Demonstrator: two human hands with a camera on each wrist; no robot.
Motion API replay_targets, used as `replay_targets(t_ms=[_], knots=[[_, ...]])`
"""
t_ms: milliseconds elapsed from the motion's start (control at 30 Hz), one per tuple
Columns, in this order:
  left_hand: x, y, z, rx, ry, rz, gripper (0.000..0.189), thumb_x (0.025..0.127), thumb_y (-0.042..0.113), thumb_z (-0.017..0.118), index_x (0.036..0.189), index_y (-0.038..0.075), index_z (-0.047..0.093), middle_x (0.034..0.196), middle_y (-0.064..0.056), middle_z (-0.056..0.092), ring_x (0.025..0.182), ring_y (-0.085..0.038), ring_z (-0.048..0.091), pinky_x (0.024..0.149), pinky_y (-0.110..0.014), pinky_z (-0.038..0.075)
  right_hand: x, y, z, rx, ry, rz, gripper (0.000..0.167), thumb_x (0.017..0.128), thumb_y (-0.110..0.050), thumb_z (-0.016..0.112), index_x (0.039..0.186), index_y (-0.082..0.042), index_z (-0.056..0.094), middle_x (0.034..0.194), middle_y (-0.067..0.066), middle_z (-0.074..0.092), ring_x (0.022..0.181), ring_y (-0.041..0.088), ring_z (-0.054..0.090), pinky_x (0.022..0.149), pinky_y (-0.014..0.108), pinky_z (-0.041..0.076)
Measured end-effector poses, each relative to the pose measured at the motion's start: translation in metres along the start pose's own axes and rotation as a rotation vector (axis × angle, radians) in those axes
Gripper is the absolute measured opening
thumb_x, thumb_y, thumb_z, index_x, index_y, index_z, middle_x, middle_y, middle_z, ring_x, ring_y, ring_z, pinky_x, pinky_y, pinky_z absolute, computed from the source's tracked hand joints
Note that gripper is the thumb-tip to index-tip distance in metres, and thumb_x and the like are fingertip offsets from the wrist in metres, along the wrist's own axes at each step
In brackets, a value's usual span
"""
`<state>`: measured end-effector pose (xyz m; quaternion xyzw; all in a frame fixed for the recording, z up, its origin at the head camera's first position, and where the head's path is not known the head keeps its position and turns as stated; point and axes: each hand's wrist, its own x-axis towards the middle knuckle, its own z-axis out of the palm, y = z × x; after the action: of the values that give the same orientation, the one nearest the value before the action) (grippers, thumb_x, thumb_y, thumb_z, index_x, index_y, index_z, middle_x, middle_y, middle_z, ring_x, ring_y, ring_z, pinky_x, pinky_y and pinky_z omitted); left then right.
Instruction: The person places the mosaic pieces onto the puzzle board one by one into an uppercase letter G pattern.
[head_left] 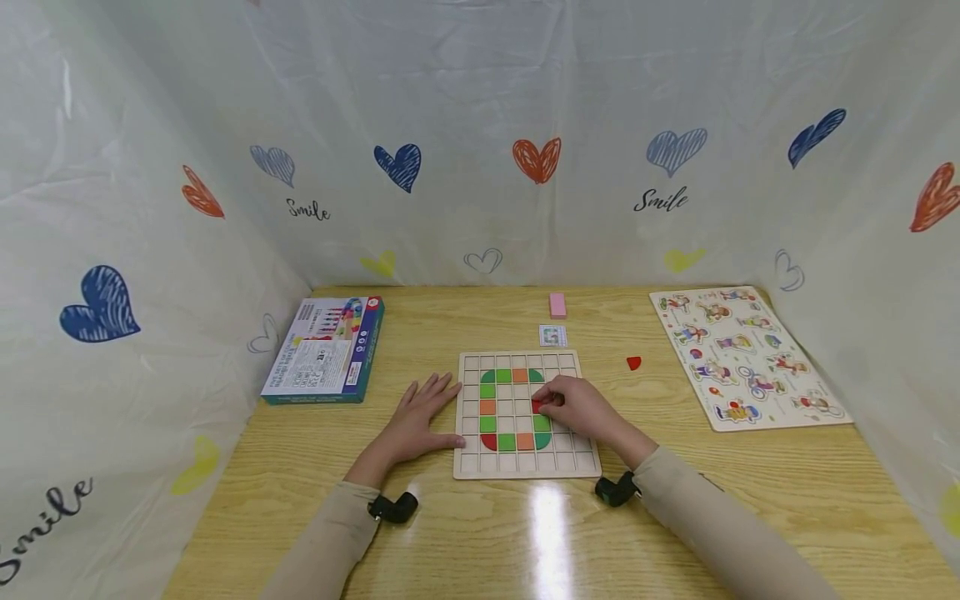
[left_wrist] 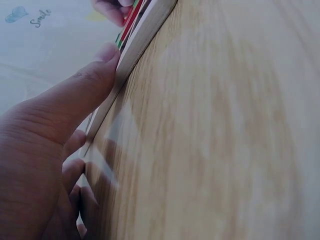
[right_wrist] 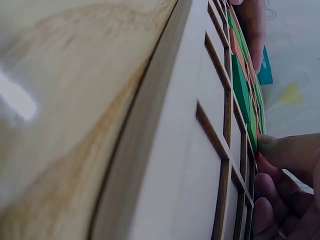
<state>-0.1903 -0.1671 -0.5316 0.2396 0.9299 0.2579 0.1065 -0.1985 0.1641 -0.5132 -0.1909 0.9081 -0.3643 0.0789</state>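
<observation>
A wooden grid board (head_left: pixel 515 408) lies on the table with green, orange and red tiles set in a rounded ring. On the ring's right side, thumb and fingers of my right hand (head_left: pixel 577 407) pinch a small red tile (head_left: pixel 536 407). In the right wrist view those fingertips are right at the grid, beside a green tile (right_wrist: pixel 240 90). My left hand (head_left: pixel 412 423) rests along the board's left edge, fingers spread and thumb at the rim. A dark red rounded corner tile (head_left: pixel 489 442) fills the ring's near left corner.
Right of the board lies a loose red quarter-round piece (head_left: pixel 633 363). Behind it are a small pattern card (head_left: pixel 553 336) and a pink block (head_left: pixel 557 306). A boxed game (head_left: pixel 322 350) sits at the left, a picture puzzle board (head_left: pixel 750 358) at the right. A printed curtain (head_left: pixel 465 225) encloses the table.
</observation>
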Motion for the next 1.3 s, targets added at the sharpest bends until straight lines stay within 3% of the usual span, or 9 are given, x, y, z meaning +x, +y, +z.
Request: replay_targets(t_ms=[433,767,967,1133,1300], knots=[[0.001,-0.001,0.002,0.004,0.004,0.006,0.098,0.084,0.062,0.075,0.162,0.022,0.031,0.17,-0.004,0.017,0.157,-0.027,0.005,0.125,-0.051,-0.004,-0.01,0.01,-0.008,0.016,0.035,-0.02,0.019,0.096,-0.013,0.071,0.115,-0.011,0.074,0.091,-0.007,0.064,0.08,0.012,0.055,0.071,0.028,0.05],[0.0,-0.001,0.001,0.007,0.001,-0.005,0.098,0.084,0.062,0.075,0.162,0.021,0.031,0.17,-0.004,0.017,0.157,-0.026,0.005,0.125,-0.051,-0.005,-0.024,0.046,-0.041,0.055,0.156,0.095,0.021,0.097,-0.012,0.069,0.117,-0.007,0.073,0.095,0.002,0.065,0.084,0.018,0.057,0.074,0.031,0.049],[0.0,0.0,0.0,0.005,0.002,-0.003,0.098,0.084,0.062,0.075,0.162,0.021,0.031,0.17,-0.004,0.018,0.157,-0.026,0.005,0.125,-0.051,-0.005,-0.029,0.071,-0.062,-0.013,0.269,0.171,0.022,0.099,-0.013,0.066,0.118,-0.002,0.071,0.098,0.009,0.062,0.084,0.021,0.057,0.069,0.031,0.047],[0.0,-0.001,0.0,0.0,0.01,0.008,0.098,0.084,0.061,0.075,0.162,0.021,0.031,0.17,-0.004,0.017,0.157,-0.026,0.006,0.125,-0.051,-0.005,-0.032,0.084,-0.077,-0.06,0.337,0.214,0.026,0.098,-0.012,0.067,0.12,0.0,0.068,0.108,0.019,0.058,0.088,0.028,0.056,0.07,0.036,0.047],[-0.001,-0.001,0.0,-0.012,0.017,0.02,0.098,0.084,0.06,0.076,0.162,0.019,0.032,0.169,-0.006,0.018,0.157,-0.028,0.007,0.125,-0.053,-0.004,-0.036,0.094,-0.084,-0.107,0.332,0.207,0.039,0.098,-0.01,0.065,0.135,0.003,0.062,0.13,0.03,0.052,0.102,0.041,0.057,0.08,0.052,0.05]])
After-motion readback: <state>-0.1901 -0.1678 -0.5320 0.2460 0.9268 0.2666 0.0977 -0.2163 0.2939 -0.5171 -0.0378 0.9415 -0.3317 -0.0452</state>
